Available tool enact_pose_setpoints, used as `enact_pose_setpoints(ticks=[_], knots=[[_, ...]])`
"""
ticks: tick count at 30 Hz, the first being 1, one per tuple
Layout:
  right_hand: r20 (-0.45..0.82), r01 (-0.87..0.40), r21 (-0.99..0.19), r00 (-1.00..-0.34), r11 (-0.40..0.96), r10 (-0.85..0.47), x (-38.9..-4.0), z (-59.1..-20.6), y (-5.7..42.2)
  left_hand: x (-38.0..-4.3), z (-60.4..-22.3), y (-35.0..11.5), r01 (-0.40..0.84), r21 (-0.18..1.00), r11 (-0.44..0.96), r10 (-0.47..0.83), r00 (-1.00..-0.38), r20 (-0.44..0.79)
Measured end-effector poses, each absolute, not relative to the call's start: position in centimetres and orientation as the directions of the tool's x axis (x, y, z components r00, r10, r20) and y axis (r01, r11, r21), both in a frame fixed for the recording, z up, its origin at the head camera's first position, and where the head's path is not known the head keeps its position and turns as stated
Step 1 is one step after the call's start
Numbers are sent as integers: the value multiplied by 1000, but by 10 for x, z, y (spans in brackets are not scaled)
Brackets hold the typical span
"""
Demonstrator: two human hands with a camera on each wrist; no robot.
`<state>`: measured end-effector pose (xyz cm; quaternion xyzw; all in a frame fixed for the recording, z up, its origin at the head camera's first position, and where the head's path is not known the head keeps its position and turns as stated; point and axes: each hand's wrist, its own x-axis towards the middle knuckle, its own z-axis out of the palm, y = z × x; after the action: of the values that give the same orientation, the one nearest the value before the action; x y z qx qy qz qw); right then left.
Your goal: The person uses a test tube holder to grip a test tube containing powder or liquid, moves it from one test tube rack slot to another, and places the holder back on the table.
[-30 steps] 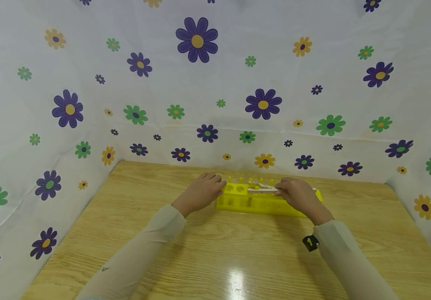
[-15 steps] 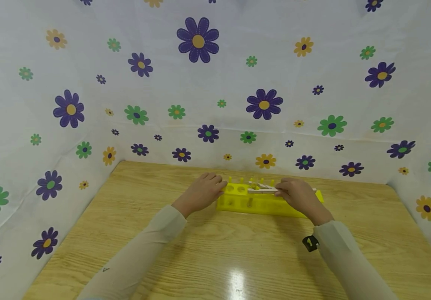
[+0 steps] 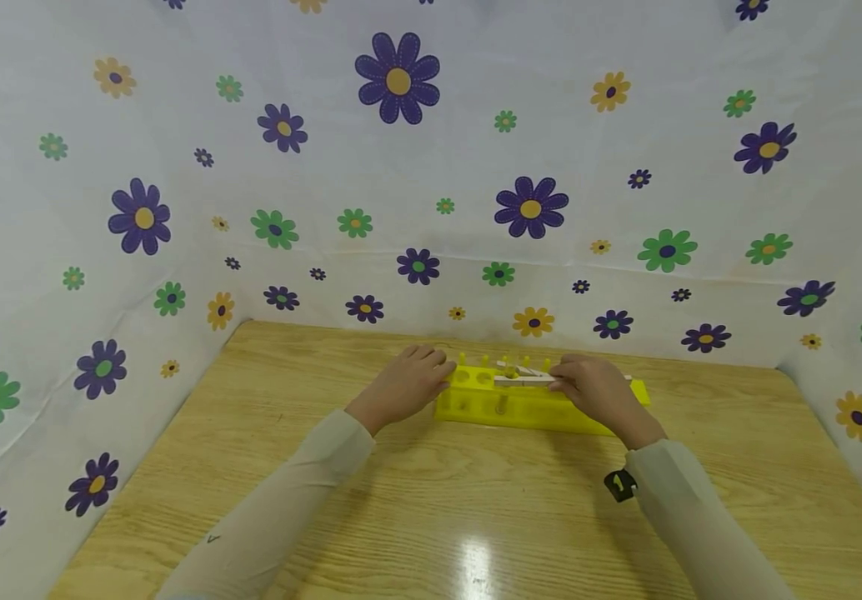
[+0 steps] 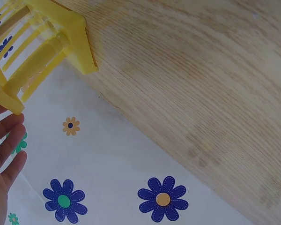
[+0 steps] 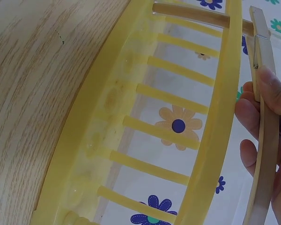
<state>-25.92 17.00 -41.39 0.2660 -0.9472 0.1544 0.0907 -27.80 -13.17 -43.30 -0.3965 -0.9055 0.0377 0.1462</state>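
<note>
A long yellow test tube rack point(image 3: 543, 414) stands on the table, with pegs along its back. One glass test tube point(image 5: 192, 14) with brownish contents sits in it. My right hand point(image 3: 598, 390) grips a wooden test tube holder point(image 5: 266, 51), thumb on one side and fingers on the other. The holder's far end is around the tube's upper part, just above the rack's top plate. My left hand point(image 3: 404, 385) holds the rack's left end. In the left wrist view several fingers point(image 4: 11, 140) reach toward the rack's corner; the thumb is hidden there.
The wooden table point(image 3: 416, 517) extends in front of the rack and to both sides. Behind it hangs a white flower-printed cloth point(image 3: 446, 167), which also lines the left and right sides. Round holes point(image 3: 485, 377) show in the rack's top near my left hand.
Both hands, the holder and the rack keep nearly the same place. Only a slight shift of the head view is visible.
</note>
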Motion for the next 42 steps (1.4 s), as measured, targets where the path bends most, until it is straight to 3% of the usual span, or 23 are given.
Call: enact_pose_setpoints(ticks=[20,42], knots=[[302,-563,-214,-815,798,-494,-259,-412,168,-281,-435,-131,698,-187,691,721,-649,242],[274,-559,-220,-822,799,-499,-259,-416,166,-280,-437,-132,698,-208,685,727,-640,248]])
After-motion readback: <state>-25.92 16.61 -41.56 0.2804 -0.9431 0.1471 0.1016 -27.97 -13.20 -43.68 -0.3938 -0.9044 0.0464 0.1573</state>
